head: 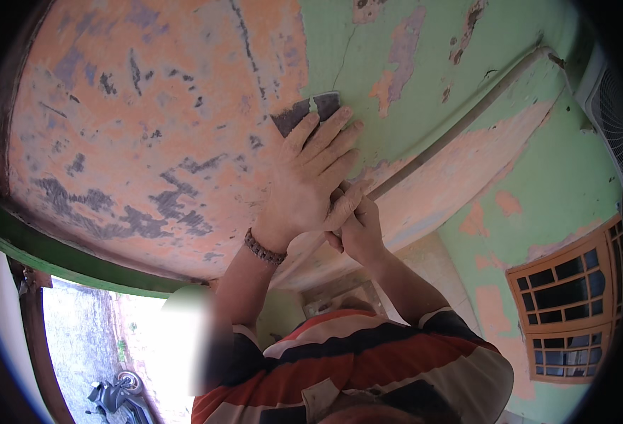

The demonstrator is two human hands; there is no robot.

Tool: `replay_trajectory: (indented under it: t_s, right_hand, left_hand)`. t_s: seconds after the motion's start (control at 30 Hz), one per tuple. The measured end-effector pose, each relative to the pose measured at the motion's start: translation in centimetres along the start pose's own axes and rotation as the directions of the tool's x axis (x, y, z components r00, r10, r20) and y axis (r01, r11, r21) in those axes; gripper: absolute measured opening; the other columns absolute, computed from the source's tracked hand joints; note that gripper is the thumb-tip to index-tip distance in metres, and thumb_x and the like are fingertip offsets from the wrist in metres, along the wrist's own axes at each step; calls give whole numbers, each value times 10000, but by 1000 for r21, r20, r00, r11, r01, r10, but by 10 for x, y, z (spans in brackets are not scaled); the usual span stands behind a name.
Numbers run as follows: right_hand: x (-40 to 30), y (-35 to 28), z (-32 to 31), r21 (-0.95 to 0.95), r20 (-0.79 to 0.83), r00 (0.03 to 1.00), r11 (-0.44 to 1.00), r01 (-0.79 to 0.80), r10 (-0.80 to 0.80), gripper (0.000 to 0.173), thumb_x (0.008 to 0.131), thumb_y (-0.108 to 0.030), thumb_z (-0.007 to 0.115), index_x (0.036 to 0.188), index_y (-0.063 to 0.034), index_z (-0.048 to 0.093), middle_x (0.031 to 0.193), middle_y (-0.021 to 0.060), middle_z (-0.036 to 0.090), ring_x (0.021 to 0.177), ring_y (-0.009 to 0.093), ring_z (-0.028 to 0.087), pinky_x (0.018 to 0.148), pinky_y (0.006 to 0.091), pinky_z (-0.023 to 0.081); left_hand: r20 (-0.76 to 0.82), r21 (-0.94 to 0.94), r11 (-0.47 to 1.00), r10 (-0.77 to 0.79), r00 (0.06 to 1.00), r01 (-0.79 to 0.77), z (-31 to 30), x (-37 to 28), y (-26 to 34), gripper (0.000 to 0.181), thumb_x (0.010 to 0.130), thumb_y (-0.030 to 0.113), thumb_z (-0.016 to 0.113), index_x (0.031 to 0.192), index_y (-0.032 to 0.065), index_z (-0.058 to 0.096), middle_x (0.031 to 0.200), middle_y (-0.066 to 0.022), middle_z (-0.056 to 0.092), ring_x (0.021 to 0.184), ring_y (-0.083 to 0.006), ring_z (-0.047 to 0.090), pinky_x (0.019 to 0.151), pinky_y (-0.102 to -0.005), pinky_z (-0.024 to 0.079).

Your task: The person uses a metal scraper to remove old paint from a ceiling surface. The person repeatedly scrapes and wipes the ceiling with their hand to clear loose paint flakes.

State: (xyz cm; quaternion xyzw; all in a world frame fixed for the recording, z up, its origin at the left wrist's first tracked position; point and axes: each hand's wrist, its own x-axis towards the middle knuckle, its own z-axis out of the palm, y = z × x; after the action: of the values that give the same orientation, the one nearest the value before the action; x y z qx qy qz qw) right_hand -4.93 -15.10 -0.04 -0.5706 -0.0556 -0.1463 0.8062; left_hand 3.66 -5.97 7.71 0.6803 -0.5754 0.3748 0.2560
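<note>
A wide, dark flat scraper blade lies against the peeling painted wall, where bare orange patches meet green paint. My left hand, dusty and with a beaded bracelet at the wrist, lies over the blade with fingers spread and its thumb reaching across towards the other hand. Just below and to the right, my right hand is closed around what seems to be the scraper's handle, mostly hidden by the hands. A light green chip or gap shows at the blade's middle.
A long pipe or raised strip runs diagonally along the wall. At right are a wooden-framed window and a fan unit with a grille. A green ledge borders the lower left, with a parked motorcycle beyond it.
</note>
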Motion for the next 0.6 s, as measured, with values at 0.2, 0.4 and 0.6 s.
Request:
replay_trajectory:
  t_s: [0.2, 0.4, 0.6]
  right_hand:
    - [26, -40, 8, -6, 95, 991, 995, 95, -94, 329, 1011, -278, 347, 1034, -6, 530, 610, 9, 492, 360, 59, 390, 316, 217, 294]
    - [-3, 5, -1, -14, -14, 999, 999, -44, 44, 335, 1010, -297, 372, 1011, -11, 545, 594, 1, 483, 379, 57, 404, 324, 221, 294]
    - [-15, 13, -35, -6, 83, 994, 997, -76, 76, 218, 973, -231, 479, 1014, -35, 564, 574, -24, 446, 425, 33, 398, 373, 193, 298]
  left_hand:
    - [-106, 80, 992, 108, 988, -100, -21, 36, -11, 277, 761, 266, 612, 878, 17, 642, 1113, -141, 631, 1212, -293, 499, 1063, -471, 288]
    - [38, 20, 1000, 2, 999, -3, -1, -6, 4, 306, 783, 278, 581, 917, 14, 656, 1133, -143, 633, 1226, -311, 493, 1072, -472, 266]
    - [-18, -77, 997, 8, 1000, -10, 10, -31, 6, 286, 785, 244, 605, 933, 3, 651, 1185, -174, 601, 1249, -342, 463, 1090, -504, 250]
